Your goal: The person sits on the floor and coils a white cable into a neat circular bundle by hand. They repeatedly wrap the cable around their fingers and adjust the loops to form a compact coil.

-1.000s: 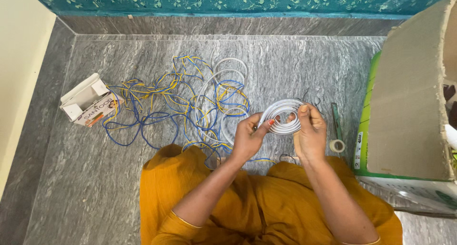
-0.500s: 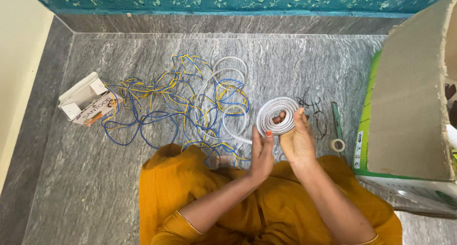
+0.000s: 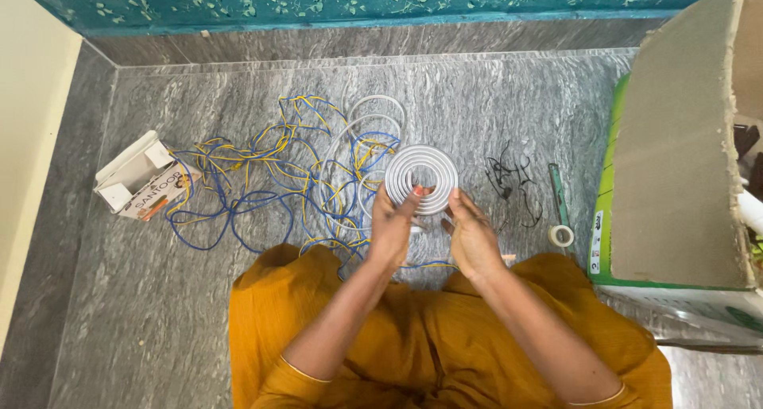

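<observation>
White cable coil (image 3: 421, 178) pinched in left hand (image 3: 391, 226) grip, right hand (image 3: 470, 238) beside

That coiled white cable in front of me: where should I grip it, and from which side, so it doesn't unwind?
Probably pinch the white coil across its near rim, coming from below, where the left hand already holds it. It is a flat spiral of stacked turns, so thumb and fingers clamping several turns together should keep them from springing loose. The right hand is open just beside it.

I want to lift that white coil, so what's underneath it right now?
Beneath the white coil lie grey floor and part of the blue and yellow wires. The left hand holds its lower edge; anything directly under it is covered.
</observation>
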